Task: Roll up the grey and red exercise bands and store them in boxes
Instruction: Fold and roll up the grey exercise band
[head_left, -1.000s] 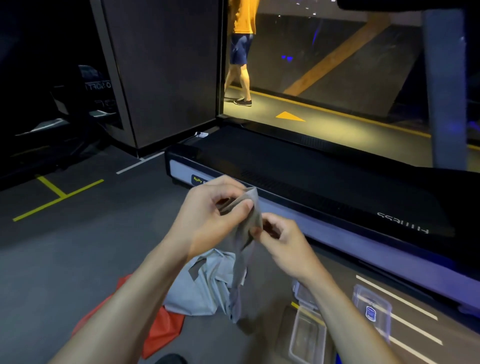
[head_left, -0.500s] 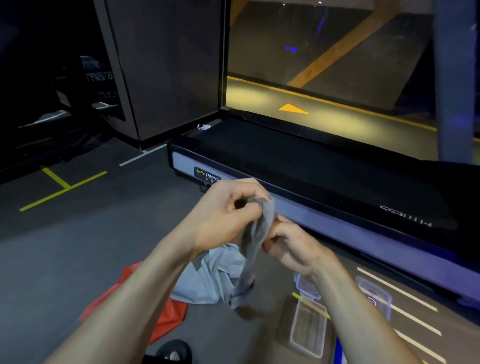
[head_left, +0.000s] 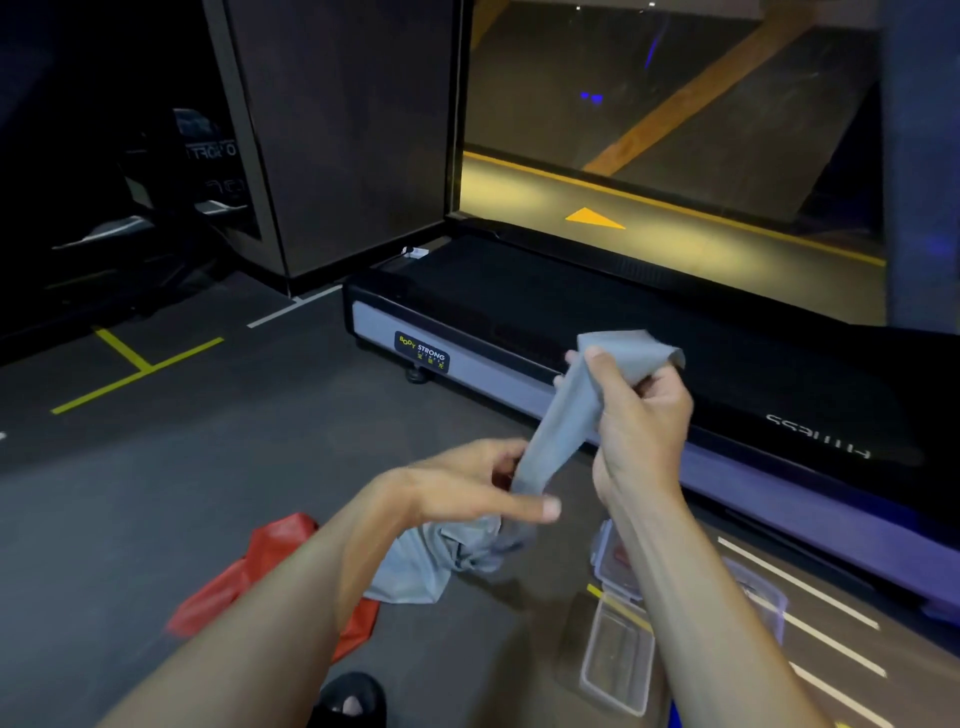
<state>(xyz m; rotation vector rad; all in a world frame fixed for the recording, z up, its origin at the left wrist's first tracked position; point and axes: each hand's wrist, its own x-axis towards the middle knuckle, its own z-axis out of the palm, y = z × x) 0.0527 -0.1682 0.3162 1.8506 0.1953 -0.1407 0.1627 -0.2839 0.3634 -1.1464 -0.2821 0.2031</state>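
1. Grey band (head_left: 566, 415) is stretched between both hands above the floor, its tail heaped beside the red band (head_left: 275, 551)
2. Right hand (head_left: 641, 421) fingers clamp its top end; left hand (head_left: 467, 493) fingers pinch lower down
3. Straightening seems underway; rolling comes next, then the clear boxes (head_left: 618, 660) nearby

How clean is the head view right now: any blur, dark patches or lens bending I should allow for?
Head view: dim overall, left background nearly black; left hand slightly motion-blurred, right hand and grey band sharper; treadmill edge bows from the wide-angle lens; lit yellow floor beyond is brightest.
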